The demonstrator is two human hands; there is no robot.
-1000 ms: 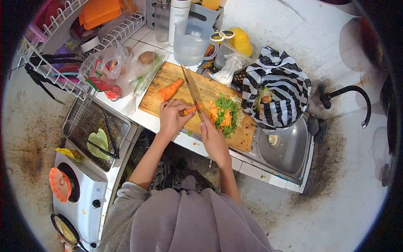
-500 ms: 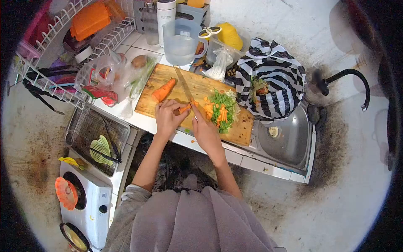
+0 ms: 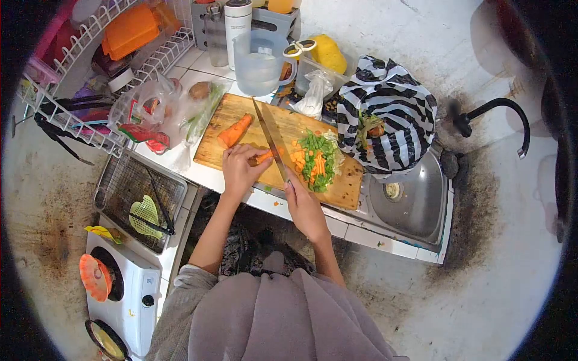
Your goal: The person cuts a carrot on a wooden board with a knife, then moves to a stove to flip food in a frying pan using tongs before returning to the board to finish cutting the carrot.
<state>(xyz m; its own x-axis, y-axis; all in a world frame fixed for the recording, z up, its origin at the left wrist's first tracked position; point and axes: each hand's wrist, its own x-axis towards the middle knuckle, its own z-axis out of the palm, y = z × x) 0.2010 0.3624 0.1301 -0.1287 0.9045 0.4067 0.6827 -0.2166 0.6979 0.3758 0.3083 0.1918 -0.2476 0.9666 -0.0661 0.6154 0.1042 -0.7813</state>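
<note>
My left hand (image 3: pixel 241 167) is closed on a small carrot piece (image 3: pixel 261 157), pressed to the wooden cutting board (image 3: pixel 211 147). In my right hand (image 3: pixel 304 207) is a long knife (image 3: pixel 269 136), its blade slanting away across the board just right of that piece. A larger peeled carrot (image 3: pixel 235 130) lies on the board beyond my left hand. Right of the blade sit diced carrot (image 3: pixel 298 157), chopped green vegetables (image 3: pixel 319 144) and carrot sticks (image 3: pixel 318 165). Pale shreds lie along the edge of the greens.
A striped plastic bag (image 3: pixel 391 120) with scraps stands beside the sink (image 3: pixel 415 204). Behind the board are a water jug (image 3: pixel 259 66), a white bottle (image 3: pixel 238 30) and scissors (image 3: pixel 299 48). At left are plastic bags (image 3: pixel 150 108), a dish rack (image 3: pixel 78 54) and a stove (image 3: pixel 138 289).
My right hand has drawn back toward me and slightly right, bringing the knife with it. My left hand stays at the carrot piece.
</note>
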